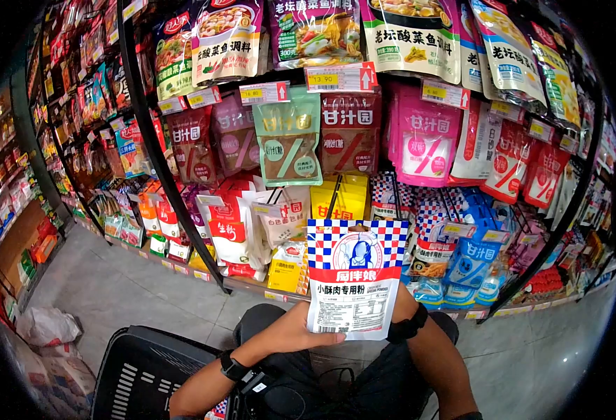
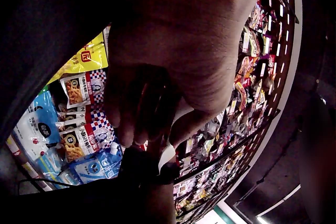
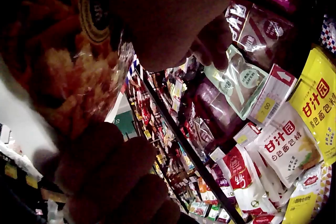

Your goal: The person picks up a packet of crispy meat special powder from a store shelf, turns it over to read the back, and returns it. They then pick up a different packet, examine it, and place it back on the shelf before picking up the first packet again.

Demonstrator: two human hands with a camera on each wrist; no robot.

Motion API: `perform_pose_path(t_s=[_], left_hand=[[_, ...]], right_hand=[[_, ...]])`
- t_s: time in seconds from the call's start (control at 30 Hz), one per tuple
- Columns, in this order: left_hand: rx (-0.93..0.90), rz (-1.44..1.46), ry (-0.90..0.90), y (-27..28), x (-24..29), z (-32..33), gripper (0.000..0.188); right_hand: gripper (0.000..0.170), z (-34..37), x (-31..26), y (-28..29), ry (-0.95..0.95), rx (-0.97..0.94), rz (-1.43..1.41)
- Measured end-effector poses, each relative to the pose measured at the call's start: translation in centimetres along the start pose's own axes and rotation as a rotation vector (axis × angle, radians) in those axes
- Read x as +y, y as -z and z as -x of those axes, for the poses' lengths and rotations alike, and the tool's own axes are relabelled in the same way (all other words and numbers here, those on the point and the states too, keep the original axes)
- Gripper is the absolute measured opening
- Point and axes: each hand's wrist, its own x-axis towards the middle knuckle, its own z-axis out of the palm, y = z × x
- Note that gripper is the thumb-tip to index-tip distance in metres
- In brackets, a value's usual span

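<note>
A white packet with a blue-and-red checked top (image 1: 355, 287) is held upright in front of the lap in the head view, its printed text facing the camera. My left hand (image 1: 301, 330) grips its lower left side, thumb across the front. At its lower right edge is my right hand (image 1: 404, 308), mostly hidden behind it. The left wrist view shows my left hand (image 2: 173, 71) with bent fingers over a thin white edge of the packet (image 2: 167, 157). In the right wrist view, my right hand (image 3: 173, 19) is dark beside the packet's food picture (image 3: 79, 71), with left-hand fingers (image 3: 113, 174) below.
Shelves of hanging packets stand ahead, with a green pouch (image 1: 287, 140), a pink pouch (image 1: 423, 143) and similar checked packets (image 1: 434, 245). A black shelf post (image 1: 161, 154) slants at the left. A black basket (image 1: 147, 371) is beside the legs, and a plastic bag (image 1: 49, 326) lies farther left.
</note>
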Motion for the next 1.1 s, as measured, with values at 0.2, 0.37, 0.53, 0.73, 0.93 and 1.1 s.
perform_pose_path(t_s=[0.2, 0.37, 0.53, 0.73, 0.93, 1.1], left_hand=[[-0.035, -0.006, 0.069, 0.3, -0.1, -0.1, 0.060], [-0.016, -0.029, 0.056, 0.1, 0.0, 0.0, 0.051], [0.008, -0.037, 0.033, 0.0, -0.1, 0.0, 0.045], [0.014, -0.035, 0.048, -0.1, 0.0, 0.0, 0.045], [0.020, -0.025, 0.047, 0.0, -0.1, 0.0, 0.045], [0.043, 0.000, 0.044, 0.2, -0.1, 0.0, 0.042]], right_hand=[[0.040, -0.1, -0.2, 0.0, -0.099, -0.057, -0.136], [0.039, 0.0, -0.4, -0.3, -0.011, -0.095, 0.084], [0.040, 0.0, -1.7, -0.9, -0.090, -0.100, -0.232], [0.041, -0.2, -1.7, -1.0, -0.055, -0.101, -0.115], [0.042, -0.6, -2.0, -1.2, -0.032, -0.091, -0.062], [0.042, -1.5, -2.1, -1.3, -0.012, -0.079, -0.020]])
